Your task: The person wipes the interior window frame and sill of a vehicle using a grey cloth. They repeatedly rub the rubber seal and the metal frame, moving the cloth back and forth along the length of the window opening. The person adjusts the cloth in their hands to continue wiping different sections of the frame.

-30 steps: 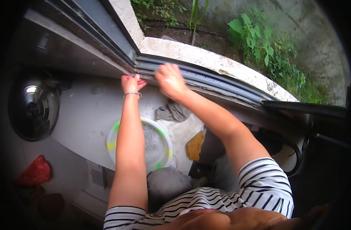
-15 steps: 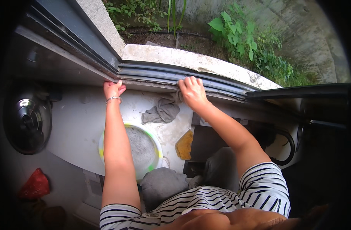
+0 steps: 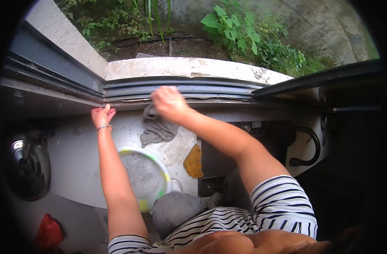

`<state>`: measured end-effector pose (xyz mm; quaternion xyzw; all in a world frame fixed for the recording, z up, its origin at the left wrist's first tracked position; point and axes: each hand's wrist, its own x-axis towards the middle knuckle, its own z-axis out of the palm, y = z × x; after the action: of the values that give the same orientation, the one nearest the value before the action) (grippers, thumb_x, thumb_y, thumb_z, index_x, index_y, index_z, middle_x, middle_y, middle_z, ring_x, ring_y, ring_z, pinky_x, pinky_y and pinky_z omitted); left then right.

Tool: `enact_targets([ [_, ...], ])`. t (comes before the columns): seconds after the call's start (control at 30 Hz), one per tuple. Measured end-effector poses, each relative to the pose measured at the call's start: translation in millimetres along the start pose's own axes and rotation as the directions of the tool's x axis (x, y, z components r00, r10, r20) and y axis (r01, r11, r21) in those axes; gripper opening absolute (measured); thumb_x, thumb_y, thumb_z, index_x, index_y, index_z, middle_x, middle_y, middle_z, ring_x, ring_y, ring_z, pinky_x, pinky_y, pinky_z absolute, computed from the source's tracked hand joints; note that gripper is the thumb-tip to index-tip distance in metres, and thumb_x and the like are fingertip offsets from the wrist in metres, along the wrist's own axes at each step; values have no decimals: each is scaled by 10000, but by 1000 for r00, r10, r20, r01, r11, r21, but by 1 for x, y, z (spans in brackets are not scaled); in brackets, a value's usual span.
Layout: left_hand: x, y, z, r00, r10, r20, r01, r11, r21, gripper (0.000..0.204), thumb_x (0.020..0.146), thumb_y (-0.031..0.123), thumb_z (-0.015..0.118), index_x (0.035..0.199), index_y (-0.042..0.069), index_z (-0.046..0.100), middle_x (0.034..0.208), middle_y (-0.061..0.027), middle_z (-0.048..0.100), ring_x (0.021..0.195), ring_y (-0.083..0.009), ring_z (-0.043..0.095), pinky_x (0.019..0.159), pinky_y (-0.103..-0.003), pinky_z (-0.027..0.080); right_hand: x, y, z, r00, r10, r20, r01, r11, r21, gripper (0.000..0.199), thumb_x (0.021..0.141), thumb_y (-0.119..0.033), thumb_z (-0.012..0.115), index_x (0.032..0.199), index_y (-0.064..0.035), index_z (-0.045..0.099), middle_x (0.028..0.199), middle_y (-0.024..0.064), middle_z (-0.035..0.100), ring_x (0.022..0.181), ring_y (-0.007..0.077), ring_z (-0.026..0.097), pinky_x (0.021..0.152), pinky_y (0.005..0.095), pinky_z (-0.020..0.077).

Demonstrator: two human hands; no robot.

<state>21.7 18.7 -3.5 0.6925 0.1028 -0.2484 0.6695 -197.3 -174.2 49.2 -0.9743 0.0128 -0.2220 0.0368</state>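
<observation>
My right hand, slightly blurred, is closed on a wrinkled grey cloth at the metal window track. Most of the cloth hangs down below the hand toward the white surface. On the left, my left hand, with a bracelet at its wrist, is closed on the inner edge of the window sill near the corner; some of its fingers are hidden. Below and between my arms stands a round basin with a white, green and yellow rim, holding greyish, sudsy water.
A yellow-brown sponge-like piece lies right of the basin. At far left is a dark, shiny rounded vessel, and a red bag-like thing lies below it. A black curved faucet-like pipe stands right. Plants grow outside.
My right hand has moved left along the track with the cloth, closer to my left hand. The whole view has shifted; my left hand keeps its place at the corner.
</observation>
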Motion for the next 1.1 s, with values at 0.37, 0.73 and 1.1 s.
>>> enact_targets([
  [0.37,5,-7,14,999,-1,39,1,1000,4,304,840,20,633,1011,32,381,861,-171,576,714,-305,653,664,-418,594,40,-33,19,989,53,138,-32,989,-147,182,672,-162,568,777,-31,638,844,103,496,873,246,461,745,360,372],
  [0.73,9,0,8,999,-35,35,33,997,69,333,811,-2,654,1073,49,455,901,-126,597,672,-267,651,628,-376,585,-58,37,-43,974,225,-33,-226,974,-31,138,716,-124,545,835,-66,583,815,78,487,830,249,483,708,353,371],
  [1.1,-27,4,17,710,693,-125,-332,485,809,282,720,155,774,770,70,510,645,-61,539,546,-191,493,562,-349,477,-121,149,-67,562,818,-123,-721,557,412,231,771,-37,617,999,-18,649,907,86,573,861,240,576,722,309,449],
])
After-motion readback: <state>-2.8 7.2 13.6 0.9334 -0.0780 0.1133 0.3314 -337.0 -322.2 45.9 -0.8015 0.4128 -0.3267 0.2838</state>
